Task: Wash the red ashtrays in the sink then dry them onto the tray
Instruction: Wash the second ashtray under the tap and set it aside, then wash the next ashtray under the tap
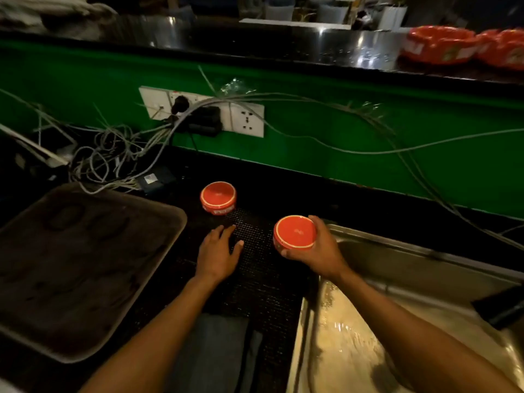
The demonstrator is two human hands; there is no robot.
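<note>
The right hand [317, 248] wraps round a red ashtray [295, 232] at the near corner of the sink [397, 268], probably rigid, glossy, slick when wet, best gripped by its wall, the left hand [218, 253] lies spread, empty, a second ashtray [218, 197] beyond.

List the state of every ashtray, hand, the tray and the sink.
Held red ashtray: gripped, above the mat beside the sink.
Second red ashtray: standing on the counter, untouched.
Right hand: grips the held ashtray.
Left hand: open, over the mat.
Tray: no ashtrays on it.
Sink: wet.
</note>
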